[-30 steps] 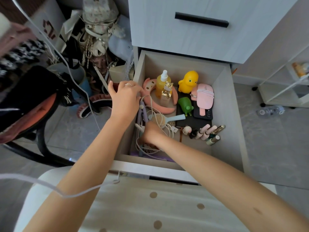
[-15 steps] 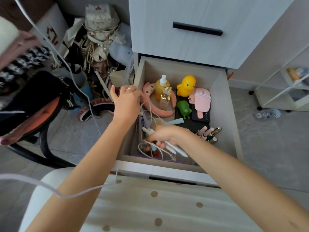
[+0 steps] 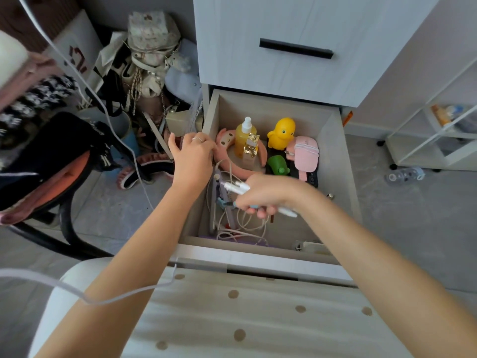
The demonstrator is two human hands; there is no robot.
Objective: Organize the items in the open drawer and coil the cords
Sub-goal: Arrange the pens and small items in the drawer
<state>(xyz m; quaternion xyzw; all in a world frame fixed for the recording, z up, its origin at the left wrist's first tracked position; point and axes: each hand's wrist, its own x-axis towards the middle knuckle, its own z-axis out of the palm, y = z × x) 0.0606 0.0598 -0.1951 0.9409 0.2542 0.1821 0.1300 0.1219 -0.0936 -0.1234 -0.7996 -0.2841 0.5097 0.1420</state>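
Pens (image 3: 236,187) in right hand (image 3: 263,196); red lettering (image 3: 74,59) illegible

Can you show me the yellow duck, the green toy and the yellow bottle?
yellow duck (image 3: 281,135): head view, on its round belly.
green toy (image 3: 276,163): head view, on its top.
yellow bottle (image 3: 244,136): head view, on its body, below the white sprayer.

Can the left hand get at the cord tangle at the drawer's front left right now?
Probably yes. The left hand sits at the drawer's left wall right behind the cord tangle, which lies mostly uncovered. The right hand, gripping white pens, hovers over its right part and could crowd it.
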